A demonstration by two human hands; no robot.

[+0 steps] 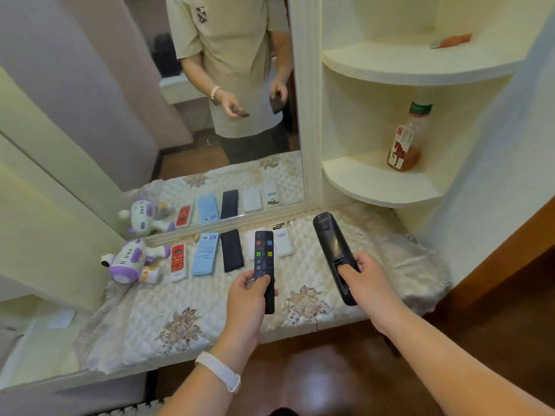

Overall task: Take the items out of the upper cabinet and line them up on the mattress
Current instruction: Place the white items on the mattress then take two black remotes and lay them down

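Two remotes wait above the mattress (210,298), one in each hand. The left hand (250,291) holds the slim black remote (264,256) by its lower end, buttons up, with its fingers curled round the sides. The right hand (365,276) grips the larger black remote (329,238) near its middle with the back facing up, thumb on the battery hatch.

Both are probably light, rigid plastic with smooth shells. A hold across the narrow sides near the middle should be secure, and the hatch cover may slide if pressed.

Along the mattress's far edge, against the mirror (90,100), a row is already set out. It runs from a purple and white toy (132,259) through a red remote (177,261), a pale blue remote (206,253) and a flat black remote (232,250) to a white remote (283,241). The far right corner has room for more.

To the right, the lower corner shelf (381,181) carries a clear bottle (407,139) with a little amber liquid at its bottom. On the shelf above lies an orange object (453,40), too blurred to name. The upper cabinet is out of view.
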